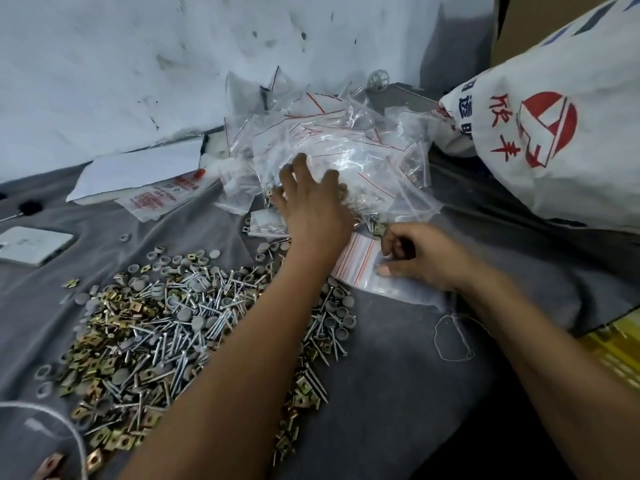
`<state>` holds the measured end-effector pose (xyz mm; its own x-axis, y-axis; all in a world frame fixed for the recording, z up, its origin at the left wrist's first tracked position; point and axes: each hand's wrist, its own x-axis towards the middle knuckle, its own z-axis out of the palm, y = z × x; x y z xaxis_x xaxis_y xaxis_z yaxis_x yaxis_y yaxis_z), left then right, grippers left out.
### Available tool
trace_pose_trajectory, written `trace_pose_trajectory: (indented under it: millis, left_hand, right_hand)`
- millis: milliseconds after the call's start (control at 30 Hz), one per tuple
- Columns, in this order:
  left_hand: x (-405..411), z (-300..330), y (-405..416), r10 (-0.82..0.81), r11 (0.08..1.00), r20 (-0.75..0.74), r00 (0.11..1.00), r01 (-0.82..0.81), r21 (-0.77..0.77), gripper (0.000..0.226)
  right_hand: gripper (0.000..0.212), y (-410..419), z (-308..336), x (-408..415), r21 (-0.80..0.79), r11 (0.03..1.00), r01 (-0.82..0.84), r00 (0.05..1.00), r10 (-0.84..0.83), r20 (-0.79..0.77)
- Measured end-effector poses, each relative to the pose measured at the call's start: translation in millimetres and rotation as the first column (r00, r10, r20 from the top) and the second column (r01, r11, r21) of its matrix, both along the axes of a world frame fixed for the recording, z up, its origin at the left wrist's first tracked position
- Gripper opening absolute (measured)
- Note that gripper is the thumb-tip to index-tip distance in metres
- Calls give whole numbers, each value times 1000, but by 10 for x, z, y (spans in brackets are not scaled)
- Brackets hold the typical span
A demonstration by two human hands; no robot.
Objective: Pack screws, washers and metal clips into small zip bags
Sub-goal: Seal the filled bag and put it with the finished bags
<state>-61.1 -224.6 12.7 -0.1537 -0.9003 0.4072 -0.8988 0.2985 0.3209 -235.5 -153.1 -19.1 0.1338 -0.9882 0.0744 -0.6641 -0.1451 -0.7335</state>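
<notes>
A heap of silver screws (194, 327), grey round washers (194, 268) and brass-coloured metal clips (100, 341) lies on the grey cloth at the left and centre. Behind it rises a pile of clear zip bags (346, 147) with red seal lines. My left hand (311, 206) reaches across with fingers spread and straight, resting on the front of that pile. My right hand (419, 258) presses and pinches a small stack of empty zip bags (356, 261) lying flat on the cloth. A few clips (377, 227) lie just beyond its fingers.
A large white woven sack (554, 126) with red print stands at the right. White paper (138, 171) and a printed plastic packet (162, 199) lie at the back left, a white flat device (31, 245) at far left. White string (52, 420) curls at the lower left.
</notes>
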Motion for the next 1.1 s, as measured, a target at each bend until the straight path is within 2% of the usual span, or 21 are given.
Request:
trace_pose_trajectory:
  millis: [33,67,133,200,233,333,400,500,567,667,733,833,900,967,1033,1100]
  left_hand:
    - [3,16,108,37,994,-70,997,-43,-96,40]
    - [8,21,192,34,991,-151,988,-53,-124,37]
    - [21,10,311,-2,1000,-332,943,7,15,32]
    - [36,-13,384,13,985,-444,896,66,162,29]
    - [44,-24,402,30,978,-474,880,72,195,28]
    - [61,-34,442,67,980,-548,834,49,195,23]
    - [72,-16,452,89,985,-599,796,20,173,19]
    - [111,16,454,160,974,-721,674,8,224,10]
    - [130,14,440,239,950,-766,597,20,311,9]
    - [158,-4,414,331,910,-781,530,39,412,9]
    - [172,-5,420,325,916,-790,520,35,400,10]
    - [78,-20,525,183,963,-717,672,24,269,14]
    - [-84,-76,628,97,953,-642,760,115,280,20]
    - [-266,-181,741,27,918,-522,852,186,350,27]
    - [-422,-325,844,-101,922,-257,961,187,340,38]
    - [-520,-450,936,-172,942,18,985,160,294,58]
  right_hand:
    - [25,23,-8,18,-40,999,12,998,-15,-57]
    - [28,52,-16,44,-91,996,19,988,-33,-154]
    - [48,137,-39,126,-156,988,10,929,-67,-365]
    - [67,221,-49,199,-157,988,5,884,-78,-461]
    - [66,252,-42,231,-175,985,2,873,-87,-479]
    - [39,341,-20,365,-257,966,-14,819,-136,-557]
    - [27,396,-25,475,-308,951,-9,787,-183,-589]
    - [10,447,-39,521,-354,935,11,803,-219,-554]
    - [11,454,-43,484,-372,927,38,852,-225,-473]
    - [8,458,-73,442,-449,883,140,914,-289,-285]
    - [10,432,-106,433,-458,853,251,920,-358,-162]
    - [21,349,-138,406,-314,833,455,890,-443,113]
    - [17,280,-134,398,-168,776,607,777,-537,329]
    - [15,217,-105,393,-66,682,728,637,-638,432]
    - [6,180,-63,385,3,601,799,531,-708,466]
    - [17,186,-38,354,-4,531,847,467,-741,482]
